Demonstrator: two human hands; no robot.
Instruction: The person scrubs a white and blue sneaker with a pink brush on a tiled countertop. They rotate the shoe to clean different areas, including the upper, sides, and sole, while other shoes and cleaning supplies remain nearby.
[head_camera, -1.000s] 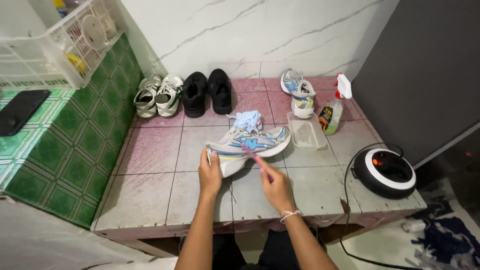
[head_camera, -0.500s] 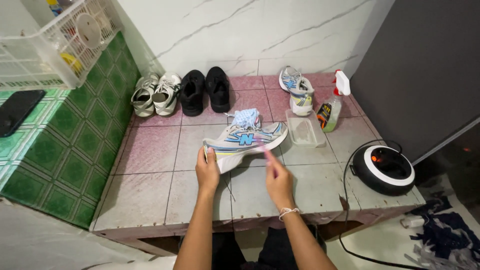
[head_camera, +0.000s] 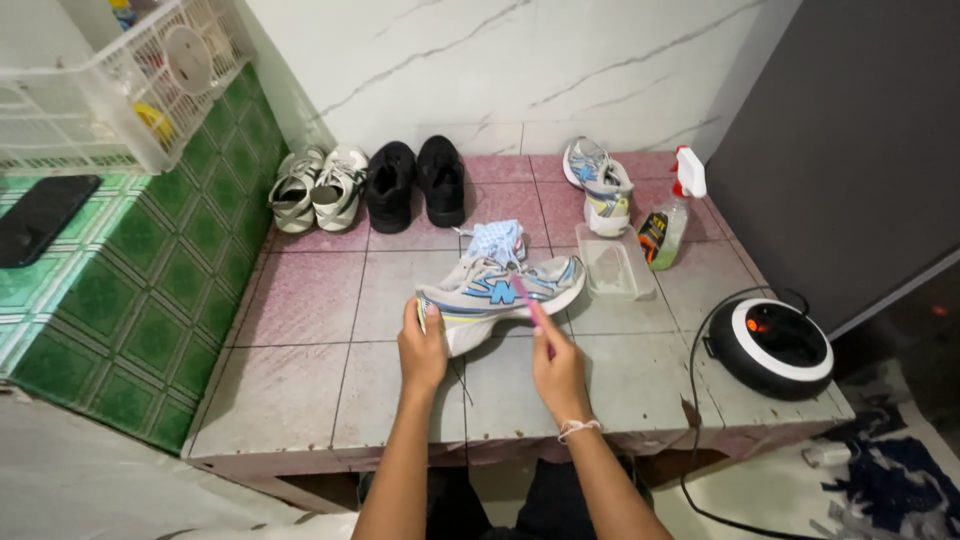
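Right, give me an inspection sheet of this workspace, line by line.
Surface: pink tiled platform, tiles worn and stained.
Job's things: white and blue sneaker lying on its side; pink brush laid against its side.
Clutter: blue cloth, clear plastic tub, spray bottle, lone grey sneaker, black pair, grey-white pair.
Grips: left hand holds the sneaker's end; right hand holds the brush.
Cables: black cord runs from a round black and white device over the platform edge.
Surroundings: green tiled counter with a phone and white basket; marbled wall.
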